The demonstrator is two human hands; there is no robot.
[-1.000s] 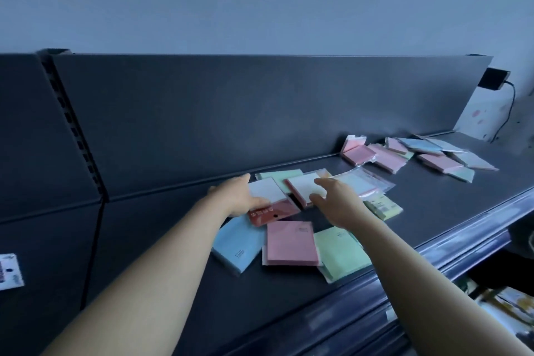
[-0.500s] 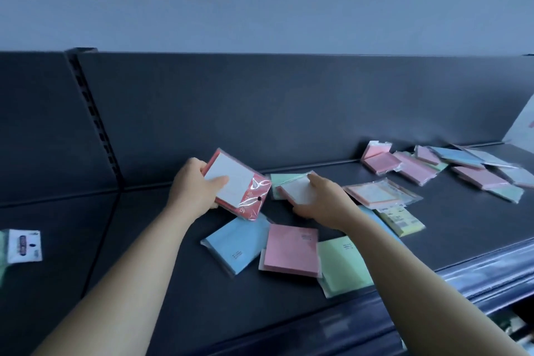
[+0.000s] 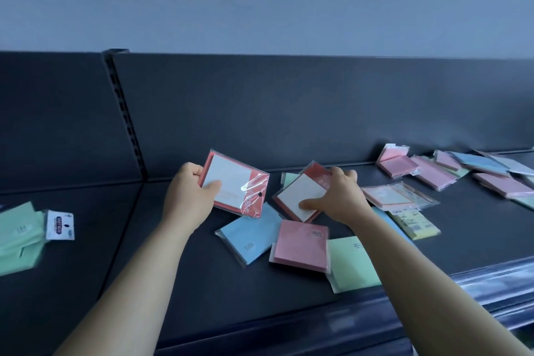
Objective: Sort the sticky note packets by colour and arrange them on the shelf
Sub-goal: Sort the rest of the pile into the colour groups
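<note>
My left hand (image 3: 189,196) holds a red-and-white packet (image 3: 238,182) lifted off the dark shelf (image 3: 202,283), tilted toward me. To its right, my right hand (image 3: 336,196) grips a second red-and-white packet (image 3: 297,196), raised at its far edge. Below them lie a blue packet (image 3: 248,233), a pink packet (image 3: 302,246) and a green packet (image 3: 351,264), overlapping. A clear-wrapped pale pink packet (image 3: 396,196) and a yellow packet (image 3: 416,222) lie right of my right wrist.
Several pink, blue and green packets (image 3: 450,172) are scattered at the far right of the shelf. Green packets (image 3: 18,235) with a white label card (image 3: 60,225) lie on the left shelf section. A slotted upright (image 3: 124,113) divides the back panel. The shelf's front lip (image 3: 375,312) runs below.
My left hand has lifted its red-and-white packet clear of the pile. My right hand has taken hold of the second red-and-white packet and tipped it up. The view has swung left.
</note>
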